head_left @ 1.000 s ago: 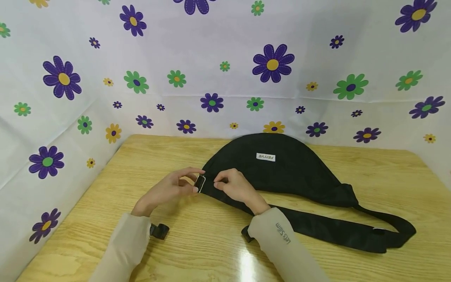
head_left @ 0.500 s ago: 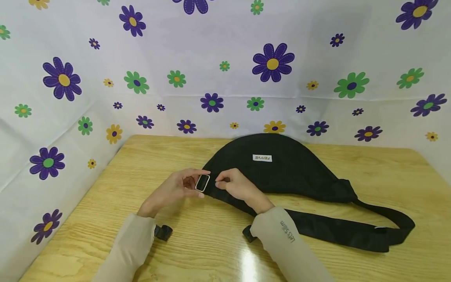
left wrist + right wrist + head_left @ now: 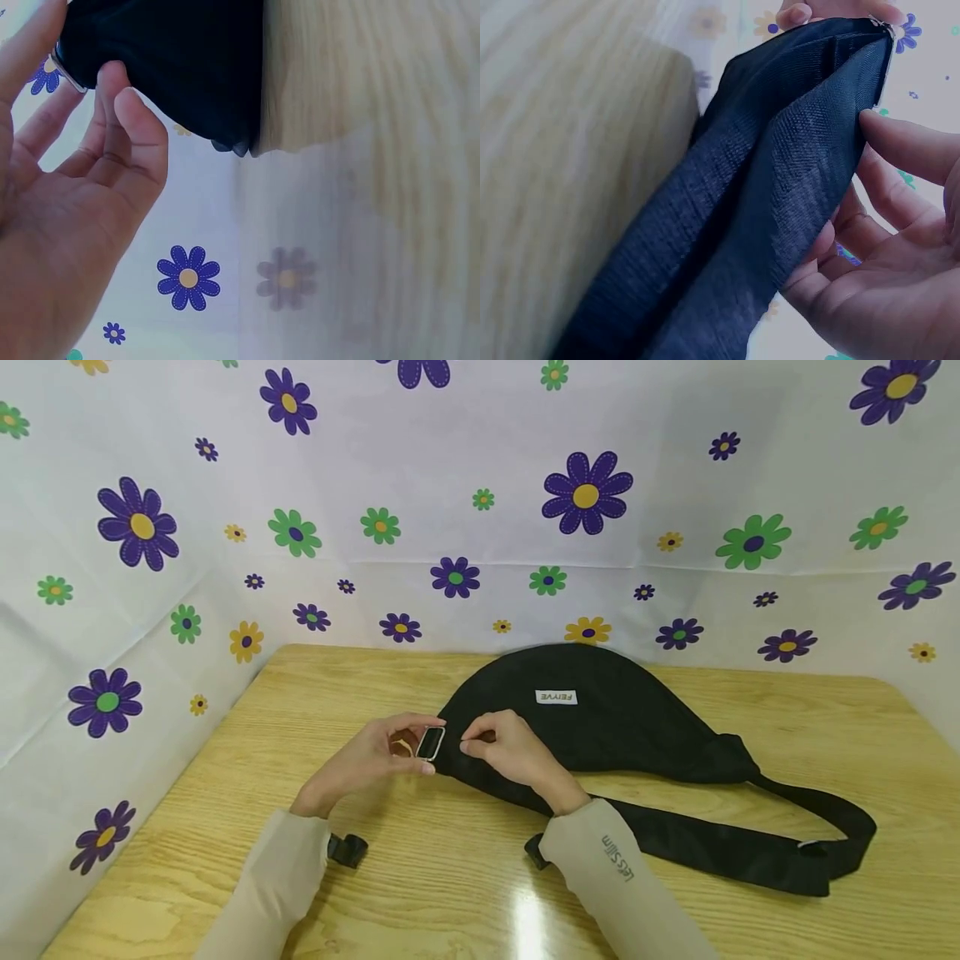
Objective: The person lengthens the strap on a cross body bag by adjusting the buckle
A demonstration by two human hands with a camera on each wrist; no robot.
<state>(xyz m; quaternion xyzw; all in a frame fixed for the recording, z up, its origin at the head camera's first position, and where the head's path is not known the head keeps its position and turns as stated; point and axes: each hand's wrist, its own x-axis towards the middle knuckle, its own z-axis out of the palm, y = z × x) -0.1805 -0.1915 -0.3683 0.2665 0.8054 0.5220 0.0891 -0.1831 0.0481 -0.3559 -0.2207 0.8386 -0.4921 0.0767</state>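
Note:
A black waist bag [image 3: 607,727] lies on the table with its small white label upside down. At its left end, my left hand [image 3: 363,764] holds a rectangular metal strap slider [image 3: 431,743] between thumb and fingers. Just right of the slider, my right hand [image 3: 517,756] pinches the black strap between thumb and index finger. The right wrist view shows that strap [image 3: 802,157] as two layers running up to the metal frame, with my right thumb on its edge. In the left wrist view, my left hand [image 3: 75,217] is beside dark fabric, and the slider is partly cut off.
The rest of the strap [image 3: 720,852] loops across the wooden table [image 3: 420,877] to the right, with a fold at its far end. Small black devices [image 3: 347,851] sit by both sleeves. A flower-printed white cloth [image 3: 480,460] hangs behind and at the left.
My left hand has moved slightly right, and the slider has turned so its frame shows more fully. The right hand keeps its pinch nearby. The bag's label has shifted a little left.

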